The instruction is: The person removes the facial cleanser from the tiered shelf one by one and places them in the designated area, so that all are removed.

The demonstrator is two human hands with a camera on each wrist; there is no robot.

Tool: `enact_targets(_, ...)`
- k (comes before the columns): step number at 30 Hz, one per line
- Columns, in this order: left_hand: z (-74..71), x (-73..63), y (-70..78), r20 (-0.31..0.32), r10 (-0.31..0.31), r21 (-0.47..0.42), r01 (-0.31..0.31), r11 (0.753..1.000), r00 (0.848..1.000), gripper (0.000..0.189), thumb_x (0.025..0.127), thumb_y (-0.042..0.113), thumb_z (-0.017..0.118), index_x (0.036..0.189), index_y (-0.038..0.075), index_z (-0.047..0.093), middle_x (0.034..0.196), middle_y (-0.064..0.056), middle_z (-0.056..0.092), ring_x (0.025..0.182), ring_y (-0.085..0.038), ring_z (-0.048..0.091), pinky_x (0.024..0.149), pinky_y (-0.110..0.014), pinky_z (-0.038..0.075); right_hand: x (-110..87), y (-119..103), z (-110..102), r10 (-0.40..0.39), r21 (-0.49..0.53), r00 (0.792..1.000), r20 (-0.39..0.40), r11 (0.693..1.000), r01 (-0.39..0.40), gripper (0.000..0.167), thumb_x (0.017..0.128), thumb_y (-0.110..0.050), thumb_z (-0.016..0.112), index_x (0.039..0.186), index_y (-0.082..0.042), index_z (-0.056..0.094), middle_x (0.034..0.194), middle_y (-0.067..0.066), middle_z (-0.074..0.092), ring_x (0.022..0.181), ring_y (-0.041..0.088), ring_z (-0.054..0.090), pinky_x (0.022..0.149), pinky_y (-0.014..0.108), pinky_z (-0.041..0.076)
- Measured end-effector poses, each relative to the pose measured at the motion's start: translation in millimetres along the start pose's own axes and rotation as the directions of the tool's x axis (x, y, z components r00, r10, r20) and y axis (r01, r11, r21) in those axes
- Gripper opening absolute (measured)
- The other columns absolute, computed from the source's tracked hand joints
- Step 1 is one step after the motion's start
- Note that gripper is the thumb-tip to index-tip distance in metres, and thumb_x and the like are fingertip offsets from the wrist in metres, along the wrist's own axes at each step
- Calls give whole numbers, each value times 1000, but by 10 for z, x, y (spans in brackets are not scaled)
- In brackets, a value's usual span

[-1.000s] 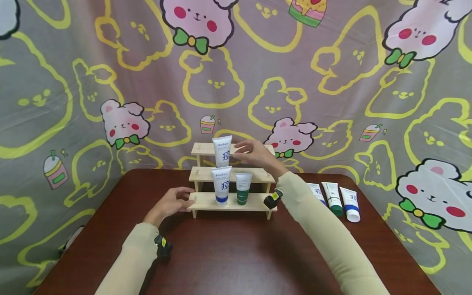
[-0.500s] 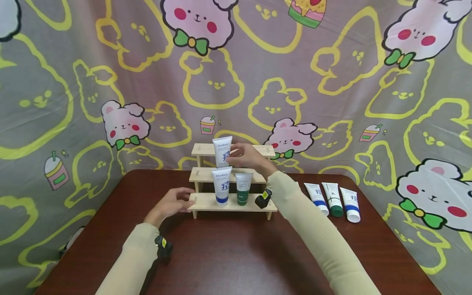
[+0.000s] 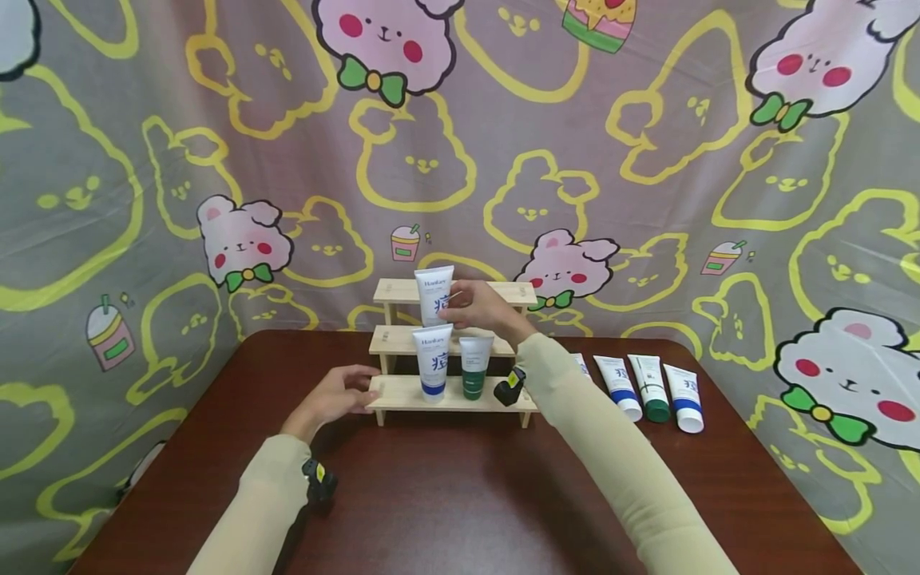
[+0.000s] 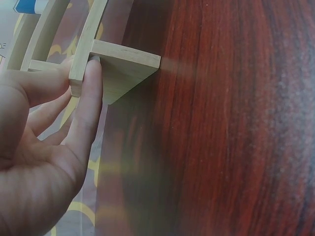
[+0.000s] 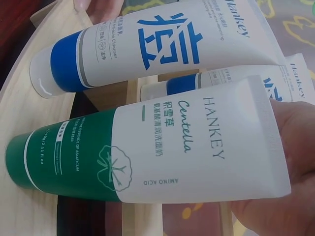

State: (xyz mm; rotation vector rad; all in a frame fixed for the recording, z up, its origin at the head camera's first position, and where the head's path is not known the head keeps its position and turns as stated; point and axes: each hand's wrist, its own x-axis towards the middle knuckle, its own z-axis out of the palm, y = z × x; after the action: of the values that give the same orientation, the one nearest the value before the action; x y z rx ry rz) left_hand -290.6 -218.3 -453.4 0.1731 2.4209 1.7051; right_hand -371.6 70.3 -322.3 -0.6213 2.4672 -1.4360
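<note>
A three-tier wooden display stand [image 3: 388, 389] stands on the table. My left hand [image 3: 339, 397] pinches the left end of its lowest board; in the left wrist view the thumb and fingers [image 4: 87, 105] lie on either side of that board. On the middle tier a white-and-blue cleanser tube [image 3: 434, 287] stands upright on its cap, and my right hand [image 3: 483, 307] pinches its right edge. Another white-and-blue tube [image 3: 431, 359] and a white-and-green tube [image 3: 474, 367] stand on the lowest tier. The green one hides most of my right hand in the right wrist view.
Several more tubes, including a white-and-green one [image 3: 650, 389] and a white-and-blue one [image 3: 684, 399], lie on the dark red table [image 3: 431, 495] to the right of the stand. A patterned curtain [image 3: 431, 176] hangs behind the table.
My right hand has moved left from beside the middle-tier tube onto its edge. My left hand has stayed at the lowest board.
</note>
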Motion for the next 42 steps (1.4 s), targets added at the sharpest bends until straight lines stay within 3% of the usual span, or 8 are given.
enact_targets(12,-5,21,-34,2,19,-23,-19,1000,1000,49,94,-3,68,140,-11,53,124,-30,62,88,-18,69,80,-38,67,-10,-19,17,-21,3,1000,-14,1000,21,48,93,-16,78,136,-6,60,128,19,68,115,31,67,86,37,66)
enact_targets(21,5,15,-45,-1,23,-22,-23,1000,1000,48,95,-2,68,140,-10,53,124,-30,62,88,-18,69,80,-37,67,-20,-29,53,-23,20,999,-46,1000,24,45,93,-13,78,134,-4,61,127,19,68,117,33,67,93,46,64)
enact_targets(28,1,7,-33,6,27,-21,-27,999,1000,48,95,-2,69,140,-10,54,124,-29,61,88,-19,69,80,-38,67,-13,-43,39,-35,-17,996,-78,999,34,40,93,-13,78,129,-4,63,126,17,68,115,32,68,86,39,66)
enact_targets(37,4,17,-45,1,26,-27,-26,999,1000,48,95,-3,68,140,-10,53,124,-30,61,88,-18,69,79,-36,67,-57,-128,-51,-35,138,993,-110,989,50,44,95,-4,72,136,1,58,130,23,64,112,39,69,88,49,65)
enact_targets(42,3,21,-46,0,18,-26,-18,999,1000,49,95,-2,68,141,-10,53,123,-29,61,88,-17,69,79,-36,67,-112,-193,-162,-54,110,986,-161,991,72,43,96,-9,72,136,-1,58,133,21,64,118,38,68,86,46,66)
